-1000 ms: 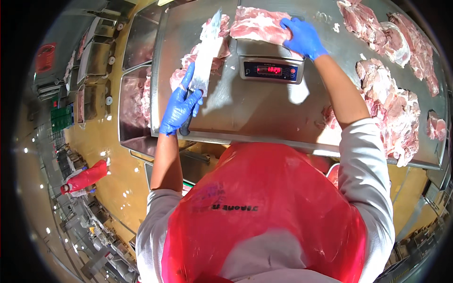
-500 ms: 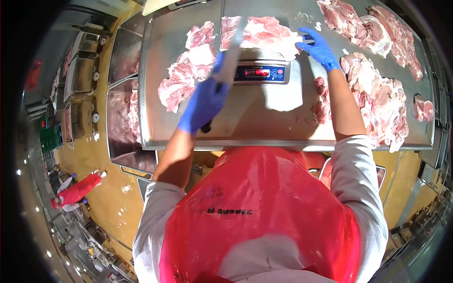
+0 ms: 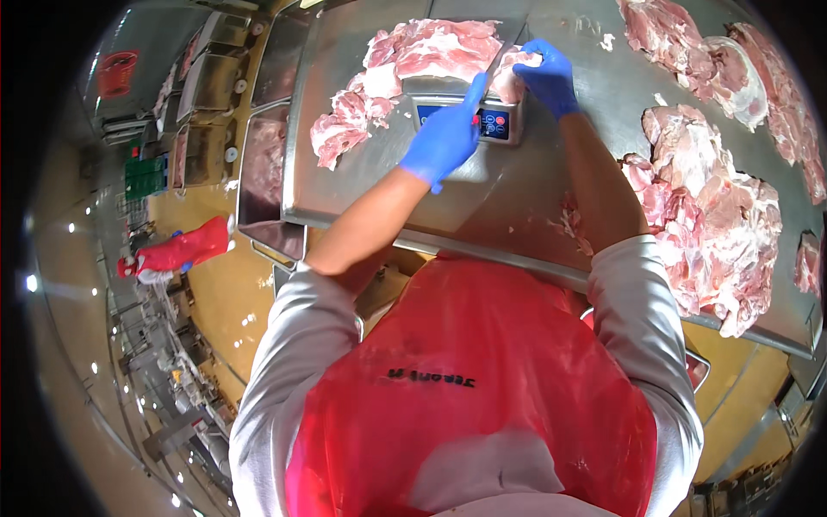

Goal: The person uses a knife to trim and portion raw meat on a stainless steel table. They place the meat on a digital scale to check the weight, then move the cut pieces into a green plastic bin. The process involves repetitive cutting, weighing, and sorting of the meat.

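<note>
My left hand [image 3: 442, 145], in a blue glove, is closed around a knife with its index finger stretched along the top. The thin blade [image 3: 506, 53] points away from me, between a large slab of raw meat [image 3: 444, 47] and a smaller meat piece [image 3: 508, 84]. The knife's handle is mostly hidden by the glove. My right hand [image 3: 551, 79], also gloved in blue, pinches the smaller piece at its upper right edge. Both pieces lie over a digital scale [image 3: 494, 123], whose display is partly covered by my left hand.
More cut meat [image 3: 340, 129] lies left of the scale. A big heap of meat [image 3: 711, 207] is at the right of the steel table [image 3: 370, 185], with further slabs [image 3: 672, 52] behind it. Metal bins [image 3: 263, 159] stand at the left edge. A person in a red apron [image 3: 185, 247] is farther off left.
The knife has swung from upright to the gap in the meat. The smaller piece now sits apart from the slab, in my right hand. The view has shifted and turned slightly.
</note>
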Demonstrator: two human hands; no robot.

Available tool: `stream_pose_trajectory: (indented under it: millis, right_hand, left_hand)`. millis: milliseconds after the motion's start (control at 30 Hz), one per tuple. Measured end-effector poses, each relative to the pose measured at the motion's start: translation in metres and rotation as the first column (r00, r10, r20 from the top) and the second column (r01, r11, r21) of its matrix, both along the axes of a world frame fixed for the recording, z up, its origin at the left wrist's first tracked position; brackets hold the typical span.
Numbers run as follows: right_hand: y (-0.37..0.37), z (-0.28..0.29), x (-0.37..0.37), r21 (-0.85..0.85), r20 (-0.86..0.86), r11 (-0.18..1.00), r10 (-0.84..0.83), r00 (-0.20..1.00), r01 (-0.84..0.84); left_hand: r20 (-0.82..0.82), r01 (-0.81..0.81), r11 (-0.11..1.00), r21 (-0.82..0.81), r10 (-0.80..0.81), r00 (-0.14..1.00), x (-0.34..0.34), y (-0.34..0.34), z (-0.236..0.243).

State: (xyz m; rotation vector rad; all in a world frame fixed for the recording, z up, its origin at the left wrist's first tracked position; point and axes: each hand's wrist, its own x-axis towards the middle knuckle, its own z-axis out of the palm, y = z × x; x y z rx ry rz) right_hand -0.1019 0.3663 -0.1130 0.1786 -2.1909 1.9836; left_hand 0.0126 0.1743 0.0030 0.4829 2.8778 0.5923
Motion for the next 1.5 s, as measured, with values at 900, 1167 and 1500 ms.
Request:
stream_pose_trajectory:
  millis: [900, 1167, 1500]
  right_hand:
    - [0.093, 0.116, 0.000, -0.014, -0.294, 1.000, 0.005, 0.956, -0.009]
    - [0.167, 0.171, 0.037, -0.019, -0.264, 0.979, -0.203, 0.943, 0.205]
    - [0.229, 0.080, 0.147, 0.456, 0.649, 0.677, 0.191, 0.736, -0.578]
  left_hand:
    - [0.339, -0.380, 0.741, 0.554, 0.217, 0.916, 0.049, -0.014, 0.039]
    - [0.308, -0.481, 0.500, 0.720, 0.390, 0.868, 0.088, -0.089, 0.073]
    - [0.362, -0.615, 0.259, 0.745, 0.617, 0.699, 0.168, -0.171, 0.034]
